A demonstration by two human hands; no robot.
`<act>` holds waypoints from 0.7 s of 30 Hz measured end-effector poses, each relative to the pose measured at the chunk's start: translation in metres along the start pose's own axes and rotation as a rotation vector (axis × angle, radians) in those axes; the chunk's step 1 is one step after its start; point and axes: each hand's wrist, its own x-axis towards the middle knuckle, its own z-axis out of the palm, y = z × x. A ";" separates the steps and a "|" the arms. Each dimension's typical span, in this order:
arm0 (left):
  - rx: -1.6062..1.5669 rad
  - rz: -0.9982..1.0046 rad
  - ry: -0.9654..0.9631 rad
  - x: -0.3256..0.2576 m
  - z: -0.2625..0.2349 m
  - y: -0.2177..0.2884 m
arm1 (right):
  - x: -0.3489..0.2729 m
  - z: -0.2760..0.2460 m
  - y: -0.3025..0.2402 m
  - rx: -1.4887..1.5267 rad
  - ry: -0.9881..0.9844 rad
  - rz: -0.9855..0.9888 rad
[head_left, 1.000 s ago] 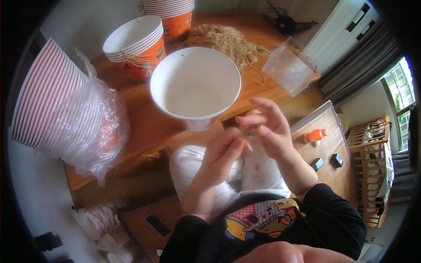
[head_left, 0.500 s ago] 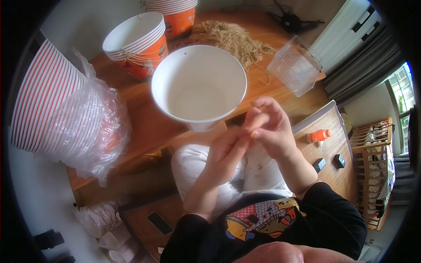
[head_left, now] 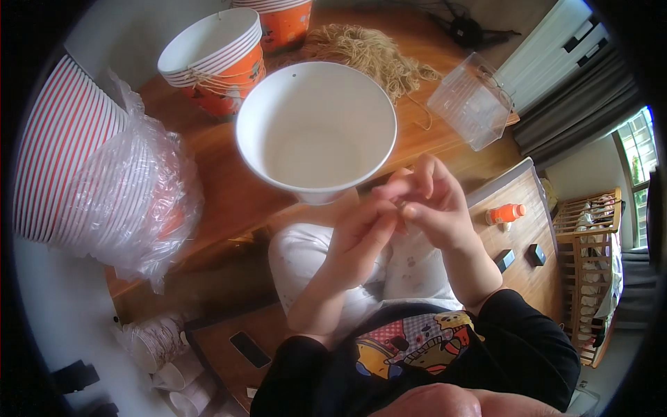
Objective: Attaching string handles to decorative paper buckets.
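Just in front of a large white paper bucket (head_left: 316,139), my left hand (head_left: 361,240) and my right hand (head_left: 436,205) meet at the fingertips above my lap. Both are closed in a pinch, thumbs against fingers. Something very small sits between the fingertips, too small to name. The bucket stands open side up near the table edge, with a small dark hole near its far rim. Behind it lies a loose heap of tan string (head_left: 375,59), one strand trailing toward the right.
Stacked orange-and-white buckets (head_left: 222,83) stand at the back left. A tall striped stack (head_left: 66,153) in clear plastic wrap (head_left: 139,194) leans at far left. A clear plastic box (head_left: 472,104) lies at the table's right end. An orange bottle (head_left: 506,214) and a phone (head_left: 250,349) lie lower down.
My fingertips have shifted slightly, and the right hand's fingers have curled and moved a little. The bucket appears slightly higher and larger as the view shifts.
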 end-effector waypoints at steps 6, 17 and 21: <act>0.089 0.043 0.149 0.003 0.008 -0.001 | 0.004 -0.005 0.003 -0.034 -0.007 -0.050; 0.124 0.041 0.113 0.002 0.009 -0.004 | 0.002 -0.002 -0.005 -0.080 0.066 -0.047; 0.100 0.035 0.137 -0.001 0.008 -0.004 | 0.002 0.004 -0.015 -0.519 0.017 -0.214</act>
